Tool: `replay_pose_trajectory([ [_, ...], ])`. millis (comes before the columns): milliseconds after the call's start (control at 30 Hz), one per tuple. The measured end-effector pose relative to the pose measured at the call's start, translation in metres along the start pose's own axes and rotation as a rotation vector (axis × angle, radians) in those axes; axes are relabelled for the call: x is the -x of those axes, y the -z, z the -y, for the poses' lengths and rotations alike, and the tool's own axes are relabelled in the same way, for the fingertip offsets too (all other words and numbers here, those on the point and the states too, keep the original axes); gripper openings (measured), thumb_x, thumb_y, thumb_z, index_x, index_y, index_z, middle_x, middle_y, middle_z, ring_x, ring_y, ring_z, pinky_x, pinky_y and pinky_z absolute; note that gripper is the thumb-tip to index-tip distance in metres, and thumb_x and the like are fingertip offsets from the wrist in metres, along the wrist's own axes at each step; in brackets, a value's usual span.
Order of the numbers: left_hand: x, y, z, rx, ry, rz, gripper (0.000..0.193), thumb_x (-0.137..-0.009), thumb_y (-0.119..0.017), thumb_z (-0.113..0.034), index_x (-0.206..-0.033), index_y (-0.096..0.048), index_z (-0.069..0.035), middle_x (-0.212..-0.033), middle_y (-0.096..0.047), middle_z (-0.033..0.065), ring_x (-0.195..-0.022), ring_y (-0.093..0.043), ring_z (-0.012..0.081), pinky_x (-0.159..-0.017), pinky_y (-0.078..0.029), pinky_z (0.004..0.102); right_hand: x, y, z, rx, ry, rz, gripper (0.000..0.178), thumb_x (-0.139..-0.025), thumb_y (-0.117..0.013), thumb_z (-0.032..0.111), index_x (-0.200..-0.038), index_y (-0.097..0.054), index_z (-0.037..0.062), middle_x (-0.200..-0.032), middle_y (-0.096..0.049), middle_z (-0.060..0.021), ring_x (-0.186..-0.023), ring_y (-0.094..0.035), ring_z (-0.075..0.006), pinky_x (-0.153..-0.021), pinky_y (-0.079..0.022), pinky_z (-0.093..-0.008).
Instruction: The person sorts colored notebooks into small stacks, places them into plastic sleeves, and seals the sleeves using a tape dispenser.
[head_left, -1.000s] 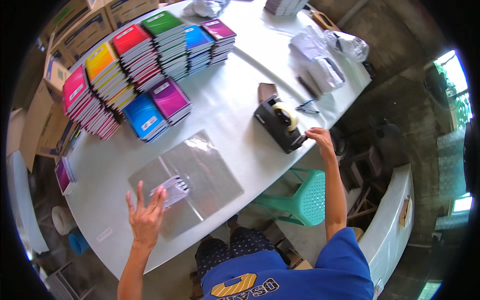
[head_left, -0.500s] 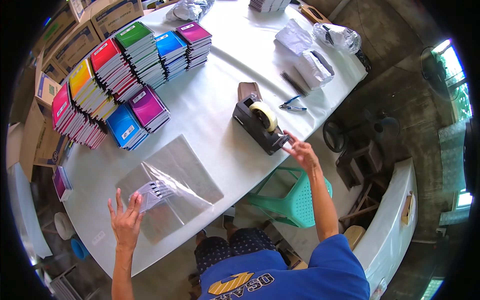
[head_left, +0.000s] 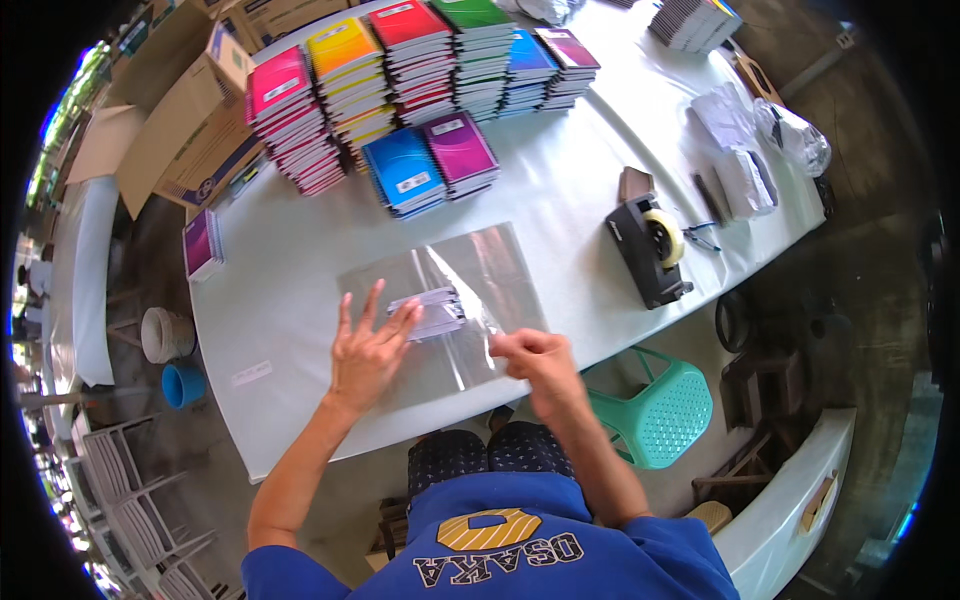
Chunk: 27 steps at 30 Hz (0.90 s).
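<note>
A clear plastic sheet (head_left: 500,265) lies on the white table (head_left: 290,290) in front of me, folded around a small flat white bundle (head_left: 432,308). My left hand (head_left: 368,352) lies flat with fingers spread, pressing on the near left part of the sheet and touching the bundle. My right hand (head_left: 528,358) is at the sheet's near right edge, fingers pinched on a small strip of clear tape. A black tape dispenser (head_left: 650,250) stands to the right.
Stacks of coloured notebooks (head_left: 400,80) fill the far side of the table, with cardboard boxes (head_left: 180,120) at far left. Plastic-wrapped packs (head_left: 745,150) lie at the far right. A teal plastic stool (head_left: 660,410) stands beside my right leg.
My right hand left the tape dispenser and came back to the sheet's near right edge with a strip of tape. My left hand stayed pressed on the sheet.
</note>
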<state>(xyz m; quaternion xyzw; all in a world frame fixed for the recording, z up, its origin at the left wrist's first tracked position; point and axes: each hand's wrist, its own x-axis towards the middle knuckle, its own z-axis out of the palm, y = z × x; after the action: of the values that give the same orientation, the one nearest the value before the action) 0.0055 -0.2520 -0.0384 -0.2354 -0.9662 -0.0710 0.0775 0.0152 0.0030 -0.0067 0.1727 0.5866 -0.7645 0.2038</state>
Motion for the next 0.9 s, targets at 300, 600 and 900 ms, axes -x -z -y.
replay_pose_trajectory([
  [300, 0.005, -0.001, 0.003, 0.082, 0.016, -0.061, 0.061, -0.075, -0.076, -0.020, -0.133, -0.058, -0.021, -0.138, -0.054, -0.0105, -0.141, -0.033, 0.0299, -0.112, -0.023, 0.0598, -0.017, -0.093, -0.070, 0.099, 0.035, -0.315, 0.025, -0.086, -0.075, 0.024, -0.076, -0.071, 0.0009, -0.060, -0.051, 0.0061, -0.055, -0.033, -0.0029, -0.049, -0.022, -0.0225],
  [600, -0.025, 0.016, 0.010, 0.305, 0.090, 0.022, 0.055, -0.083, -0.071, -0.025, -0.135, -0.056, -0.019, -0.146, -0.047, -0.0006, -0.140, -0.033, 0.0351, -0.109, -0.030, 0.0577, -0.023, -0.089, -0.107, 0.019, 0.197, -0.323, 0.021, -0.089, -0.071, 0.018, -0.077, -0.068, 0.0009, -0.063, -0.050, 0.0073, -0.055, -0.034, -0.0026, -0.049, -0.023, -0.0230],
  [900, -0.027, -0.009, 0.018, 0.881, 0.079, 0.454, 0.049, -0.092, -0.061, -0.028, -0.139, -0.050, -0.020, -0.148, -0.043, 0.0013, -0.140, -0.032, 0.0348, -0.110, -0.036, 0.0467, -0.048, -0.023, -0.124, 0.142, -0.007, -0.006, 0.026, -0.094, -0.061, 0.020, -0.084, -0.066, -0.0031, -0.070, -0.067, -0.0076, -0.056, -0.060, -0.0153, -0.054, -0.050, -0.0280],
])
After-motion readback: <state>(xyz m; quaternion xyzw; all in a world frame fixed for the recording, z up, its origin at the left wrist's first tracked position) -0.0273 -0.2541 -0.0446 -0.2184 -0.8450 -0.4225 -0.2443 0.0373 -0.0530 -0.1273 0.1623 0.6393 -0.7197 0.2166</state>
